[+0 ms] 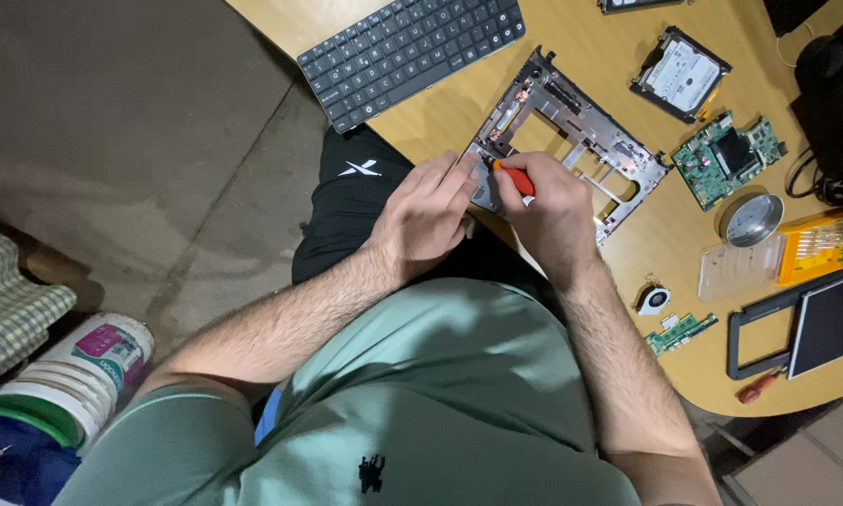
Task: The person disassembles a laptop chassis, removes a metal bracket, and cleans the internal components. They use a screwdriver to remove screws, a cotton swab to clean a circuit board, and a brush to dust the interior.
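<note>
While the right hand point(545, 208) grips an orange-handled screwdriver point(516, 176) with closed fingers, the left hand point(428, 214) pinches the laptop frame point(571, 126) at the bench point(618, 47) near edge. That thin, stiff skeleton likely flexes easily; its thicker corner rail seems the safest hold.

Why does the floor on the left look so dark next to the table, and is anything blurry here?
Head view: light falls on the wooden table, leaving the floor dim; a round metal dish shines brightly; both hands are sharp, without motion blur; the edges bend slightly, like a wide lens.
</note>
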